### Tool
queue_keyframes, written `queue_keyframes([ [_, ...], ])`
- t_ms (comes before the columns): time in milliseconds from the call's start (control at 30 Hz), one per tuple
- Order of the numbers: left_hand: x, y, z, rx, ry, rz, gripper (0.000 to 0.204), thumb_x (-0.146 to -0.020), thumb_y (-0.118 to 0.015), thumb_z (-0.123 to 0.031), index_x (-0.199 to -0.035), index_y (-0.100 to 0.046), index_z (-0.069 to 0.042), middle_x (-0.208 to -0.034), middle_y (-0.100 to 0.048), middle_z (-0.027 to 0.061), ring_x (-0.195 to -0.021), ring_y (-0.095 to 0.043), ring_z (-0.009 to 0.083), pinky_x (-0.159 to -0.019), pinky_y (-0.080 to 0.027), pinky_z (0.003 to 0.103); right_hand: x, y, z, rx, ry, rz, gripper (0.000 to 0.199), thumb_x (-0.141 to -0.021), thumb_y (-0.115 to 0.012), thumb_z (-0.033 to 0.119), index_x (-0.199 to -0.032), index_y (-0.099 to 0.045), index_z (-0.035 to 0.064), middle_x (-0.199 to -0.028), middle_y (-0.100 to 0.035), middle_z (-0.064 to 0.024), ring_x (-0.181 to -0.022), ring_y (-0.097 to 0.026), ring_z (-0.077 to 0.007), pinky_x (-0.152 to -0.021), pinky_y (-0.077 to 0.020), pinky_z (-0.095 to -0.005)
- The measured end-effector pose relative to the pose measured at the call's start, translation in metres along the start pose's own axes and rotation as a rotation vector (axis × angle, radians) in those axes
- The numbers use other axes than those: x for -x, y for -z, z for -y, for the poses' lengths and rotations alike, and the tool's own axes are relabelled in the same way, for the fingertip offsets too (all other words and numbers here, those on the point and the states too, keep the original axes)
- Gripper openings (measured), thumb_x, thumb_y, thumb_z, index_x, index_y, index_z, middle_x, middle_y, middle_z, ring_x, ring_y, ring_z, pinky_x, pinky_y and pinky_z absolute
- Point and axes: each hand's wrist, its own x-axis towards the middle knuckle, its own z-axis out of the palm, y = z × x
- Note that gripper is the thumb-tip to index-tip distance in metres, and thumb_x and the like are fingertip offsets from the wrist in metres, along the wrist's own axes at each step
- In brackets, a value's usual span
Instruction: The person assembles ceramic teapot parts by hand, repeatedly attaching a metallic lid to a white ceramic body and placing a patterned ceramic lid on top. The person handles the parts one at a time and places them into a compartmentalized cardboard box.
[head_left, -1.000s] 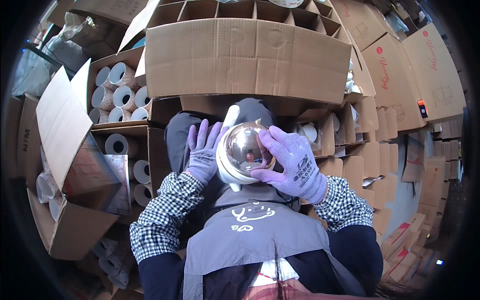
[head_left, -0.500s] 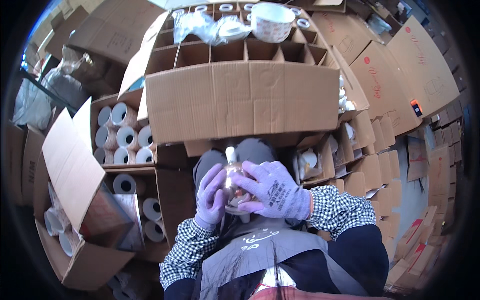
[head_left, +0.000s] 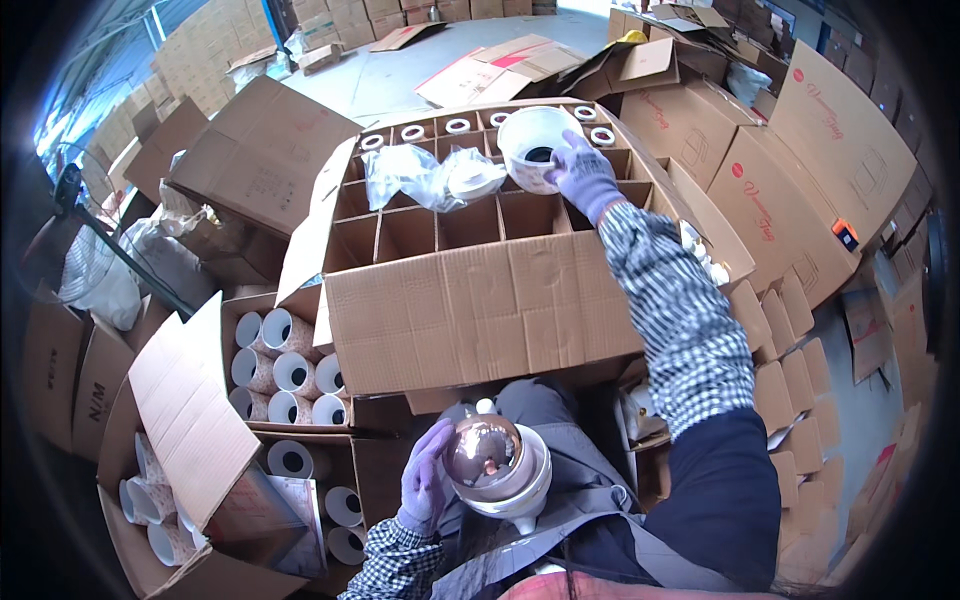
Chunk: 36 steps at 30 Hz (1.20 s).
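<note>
A rounded, copper-coloured mirrored glass liner [head_left: 484, 449] sits in a white ring-shaped collar [head_left: 535, 478] on my lap. The collar has a small spout at its lower end. My left hand [head_left: 426, 478] cups the liner's left side, its fingers close together. Stretched forward over the large divided carton [head_left: 480, 318], my right hand [head_left: 583, 175] grips the right rim of a white tub [head_left: 513, 152]. Reddish print runs round this tub, and a dark round spot shows inside. Left of it, parts in clear plastic wrap [head_left: 428, 178] lie on the dividers.
White tubes with a pinkish pattern [head_left: 292, 372] fill cartons at my left. More open boxes with raised flaps [head_left: 190, 415] stand there. Several white rings [head_left: 457, 126] sit in the divided carton's far cells. Printed cartons [head_left: 765, 195] and cardboard partitions [head_left: 790, 335] crowd the right side.
My right hand has left the liner and reached forward to the white tub, which now tips toward me. My left hand stays at the liner. The view has tilted up, showing more floor beyond.
</note>
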Motion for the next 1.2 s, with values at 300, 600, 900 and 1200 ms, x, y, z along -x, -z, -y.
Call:
queue_keyframes([
  [300, -0.14, 0.012, -0.038, 0.366, -0.007, -0.19, 0.106, -0.09, -0.049, -0.079, -0.16, -0.017, -0.006, -0.161, -0.031, 0.0153, -0.143, -0.041, 0.0275, -0.119, -0.034, 0.047, 0.12, 0.129, 0.125, -0.471, 0.728, -0.181, 0.033, -0.065, -0.084, 0.015, -0.093, -0.066, 0.0133, -0.102, -0.067, -0.0072, -0.088, -0.065, -0.0278, -0.077, -0.0517, -0.0426],
  [600, -0.14, 0.006, -0.051, 1.145, -0.132, 0.33, 0.088, -0.097, -0.041, -0.071, -0.159, -0.026, -0.011, -0.16, -0.036, 0.0153, -0.144, -0.039, 0.033, -0.12, -0.032, 0.053, 0.125, 0.188, 0.167, -0.483, 0.846, -0.296, 0.056, -0.076, -0.081, 0.033, -0.125, -0.068, 0.009, -0.127, -0.065, -0.0136, -0.102, -0.064, -0.0264, -0.09, -0.05, -0.0413],
  [900, -0.124, -0.003, -0.058, 1.199, 0.017, 0.309, 0.091, -0.094, -0.056, -0.067, -0.157, -0.029, -0.006, -0.155, -0.042, 0.0202, -0.135, -0.049, 0.0384, -0.113, -0.04, 0.059, 0.112, 0.16, 0.219, -0.079, 0.608, 0.602, 0.075, -0.089, -0.061, 0.054, -0.141, -0.047, 0.0009, -0.129, -0.056, -0.0242, -0.12, -0.057, -0.0395, -0.102, -0.0455, -0.0535],
  [1200, -0.13, -0.004, -0.046, 0.908, -0.03, 0.094, 0.088, -0.095, -0.056, -0.066, -0.157, -0.032, -0.008, -0.155, -0.043, 0.0166, -0.14, -0.046, 0.033, -0.116, -0.037, 0.053, 0.119, 0.172, 0.214, -0.173, 0.529, 0.513, 0.057, -0.095, -0.061, 0.049, -0.117, -0.065, -0.0035, -0.079, -0.07, -0.0173, -0.075, -0.071, -0.0322, -0.07, -0.0563, -0.0404],
])
